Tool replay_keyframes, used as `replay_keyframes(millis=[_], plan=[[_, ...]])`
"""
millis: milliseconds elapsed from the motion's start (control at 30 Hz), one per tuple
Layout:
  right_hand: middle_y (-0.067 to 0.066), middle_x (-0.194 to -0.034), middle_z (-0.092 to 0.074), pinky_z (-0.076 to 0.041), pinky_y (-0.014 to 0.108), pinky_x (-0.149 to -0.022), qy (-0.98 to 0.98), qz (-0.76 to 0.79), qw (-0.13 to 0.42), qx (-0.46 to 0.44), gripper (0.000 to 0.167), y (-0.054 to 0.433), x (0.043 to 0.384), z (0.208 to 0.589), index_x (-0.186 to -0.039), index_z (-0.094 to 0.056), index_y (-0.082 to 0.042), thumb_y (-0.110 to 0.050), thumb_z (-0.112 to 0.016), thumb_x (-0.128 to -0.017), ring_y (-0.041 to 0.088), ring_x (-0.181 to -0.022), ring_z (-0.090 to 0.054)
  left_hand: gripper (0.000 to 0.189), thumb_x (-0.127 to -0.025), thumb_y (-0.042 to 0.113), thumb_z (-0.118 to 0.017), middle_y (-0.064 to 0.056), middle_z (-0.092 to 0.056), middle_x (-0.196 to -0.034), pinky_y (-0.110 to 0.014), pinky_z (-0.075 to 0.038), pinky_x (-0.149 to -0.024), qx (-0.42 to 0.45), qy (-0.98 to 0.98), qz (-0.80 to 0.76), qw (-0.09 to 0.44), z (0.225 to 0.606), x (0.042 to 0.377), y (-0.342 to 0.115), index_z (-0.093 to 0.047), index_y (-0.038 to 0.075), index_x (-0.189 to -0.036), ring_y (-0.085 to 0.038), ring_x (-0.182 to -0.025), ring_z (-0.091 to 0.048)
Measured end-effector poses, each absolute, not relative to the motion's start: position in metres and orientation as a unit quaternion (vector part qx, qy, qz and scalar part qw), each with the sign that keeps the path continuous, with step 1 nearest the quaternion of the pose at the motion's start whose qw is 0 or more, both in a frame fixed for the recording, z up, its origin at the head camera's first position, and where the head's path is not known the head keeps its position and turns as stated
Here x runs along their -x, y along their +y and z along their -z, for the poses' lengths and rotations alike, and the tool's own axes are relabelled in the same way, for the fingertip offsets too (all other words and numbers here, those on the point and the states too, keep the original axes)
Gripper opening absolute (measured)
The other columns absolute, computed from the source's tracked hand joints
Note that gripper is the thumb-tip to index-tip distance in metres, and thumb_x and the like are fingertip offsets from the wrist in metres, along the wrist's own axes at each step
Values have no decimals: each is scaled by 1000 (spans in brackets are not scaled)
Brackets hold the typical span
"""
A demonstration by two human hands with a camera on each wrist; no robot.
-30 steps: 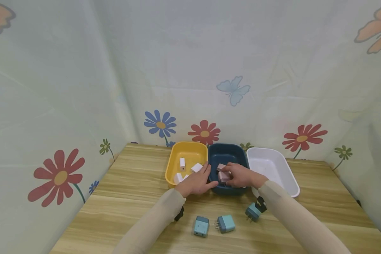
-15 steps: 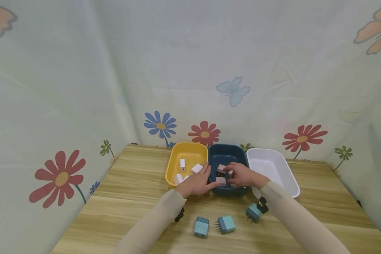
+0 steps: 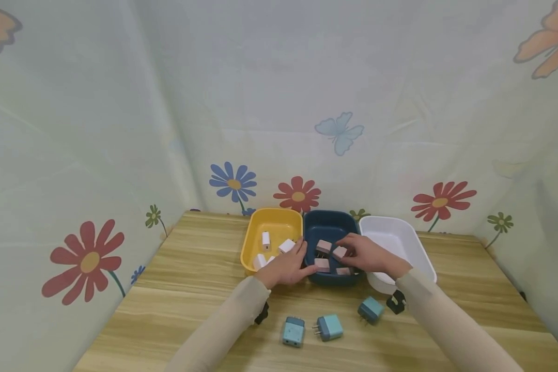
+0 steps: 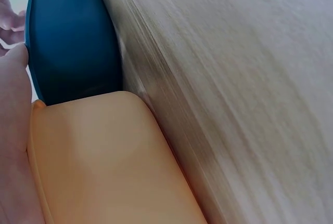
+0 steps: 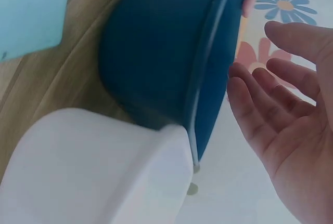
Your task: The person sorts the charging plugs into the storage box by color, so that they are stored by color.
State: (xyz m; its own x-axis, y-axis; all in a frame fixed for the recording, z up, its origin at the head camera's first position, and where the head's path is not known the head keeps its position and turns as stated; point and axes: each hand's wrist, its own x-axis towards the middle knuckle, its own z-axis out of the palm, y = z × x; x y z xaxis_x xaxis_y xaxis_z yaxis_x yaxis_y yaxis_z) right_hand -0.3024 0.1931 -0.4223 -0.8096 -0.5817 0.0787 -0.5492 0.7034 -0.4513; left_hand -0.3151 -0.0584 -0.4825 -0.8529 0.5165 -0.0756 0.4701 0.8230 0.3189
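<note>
Several pale pink charger plugs (image 3: 322, 265) lie in the dark blue bin (image 3: 331, 217). Over the bin's right side is my right hand (image 3: 369, 254), its fingertips close to one pink charger (image 3: 339, 252). The right wrist view shows that hand (image 5: 291, 99) with loosely bent fingers spread from the thumb and nothing between them. My left hand (image 3: 285, 266) rests across the adjoining rims of the yellow bin (image 3: 245, 248) and the blue bin, fingers extended. White charger plugs (image 3: 266, 240) lie in the yellow bin, some partly hidden by that hand.
A white bin (image 3: 395, 225) stands to the right of the blue one. Three teal chargers, one on the left (image 3: 293, 331), one in the middle (image 3: 329, 327) and one on the right (image 3: 370, 309), lie on the wooden table (image 3: 204, 268) in front. A flowered cloth (image 3: 279, 103) hangs behind.
My right hand has shifted among the pink chargers and drawn slightly right. The pink chargers now lie more spread out, with more of them visible. My left hand has stayed in place.
</note>
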Motion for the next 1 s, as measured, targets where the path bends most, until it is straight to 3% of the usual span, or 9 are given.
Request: replay_keyframes(millis=[333, 733, 867, 1000], plan=[[11, -104, -61, -54, 37, -74, 922, 223, -37, 315, 35, 224, 286, 414, -117, -59, 3, -8, -68, -85, 24, -89, -62, 88, -91, 66, -38, -8, -5, -158, -39, -25, -110, -262, 950, -153, 72, 480, 315, -56, -16, 7, -152, -23, -141, -20], [18, -112, -60, -51, 49, -81, 942, 197, -104, 251, 36, 276, 271, 421, -117, -60, 3, -11, -69, -86, 36, -101, -57, 82, -91, 63, -43, -6, -11, -158, -41, -22, -111, -270, 952, -136, 37, 470, 311, -56, -21, 12, -152, -23, -142, -19], [22, -115, -55, -45, 56, -87, 948, 191, -124, 222, 35, 294, 267, 428, -116, -60, 5, -11, -70, -85, 40, -106, -51, 78, -91, 61, -46, -5, -19, -156, -42, -25, -110, -297, 946, -127, 15, 462, 303, -57, -28, 14, -150, -22, -140, -22], [28, -125, -46, -37, 63, -93, 960, 190, -117, 167, 47, 312, 263, 435, -123, -55, 7, -22, -67, -88, 46, -114, -41, 74, -90, 61, -47, -4, -27, -154, -42, -29, -109, -326, 938, -116, -1, 456, 293, -61, -35, 14, -147, -21, -138, -28]])
